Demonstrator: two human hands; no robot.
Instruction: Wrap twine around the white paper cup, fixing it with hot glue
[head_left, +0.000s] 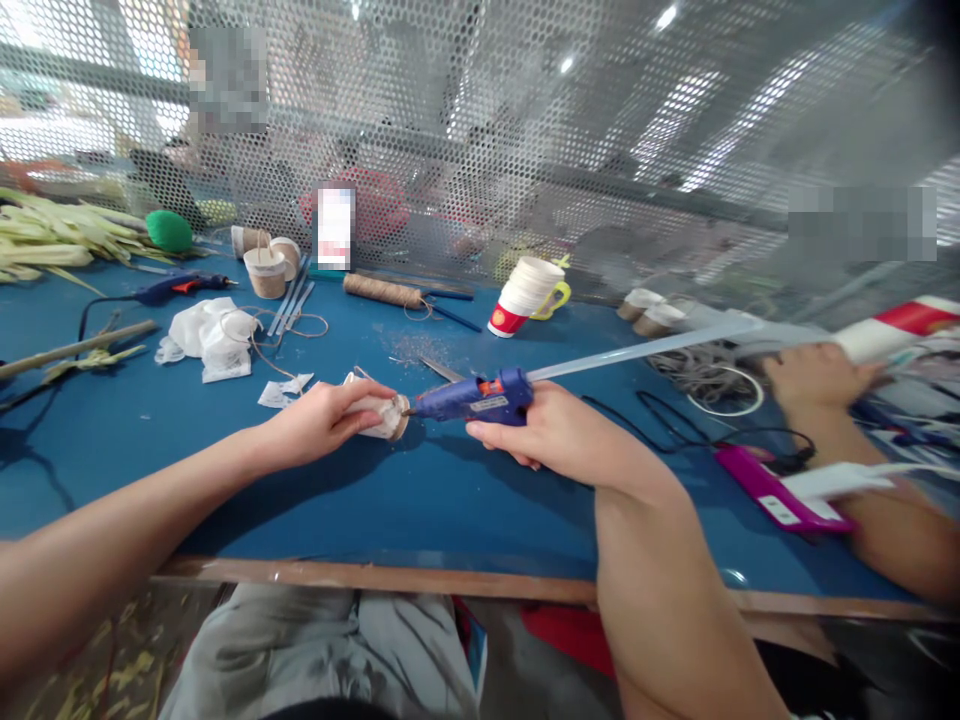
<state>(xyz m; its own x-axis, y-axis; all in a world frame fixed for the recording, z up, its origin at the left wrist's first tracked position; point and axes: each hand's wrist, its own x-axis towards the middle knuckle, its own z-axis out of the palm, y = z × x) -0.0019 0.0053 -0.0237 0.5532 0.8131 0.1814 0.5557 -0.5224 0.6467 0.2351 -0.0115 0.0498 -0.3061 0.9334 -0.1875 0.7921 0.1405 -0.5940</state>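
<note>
My left hand [337, 415] is closed around a small paper cup [388, 418] wrapped in whitish material, lying on its side with one end facing right. In my right hand [551, 430] is a blue glue gun [476, 398], its nozzle at the cup's right end; whether it touches I cannot tell. A long translucent glue stick [637, 353] juts from the gun's back. Scissors [440, 370] lie just behind the gun, partly hidden. Scraps of white lace [283, 390] are beside my left hand, and a crumpled white lace bundle [214, 335] sits farther left.
Behind stand twine-wrapped cups [266, 275], a twine roll [382, 290], a phone [334, 228] and stacked paper cups [525, 295]. Another glue gun [180, 285] lies left. A purple power strip [780, 490], cords and a co-worker's hand [817, 375] are right. A perforated metal screen [480, 130] borders the table's back.
</note>
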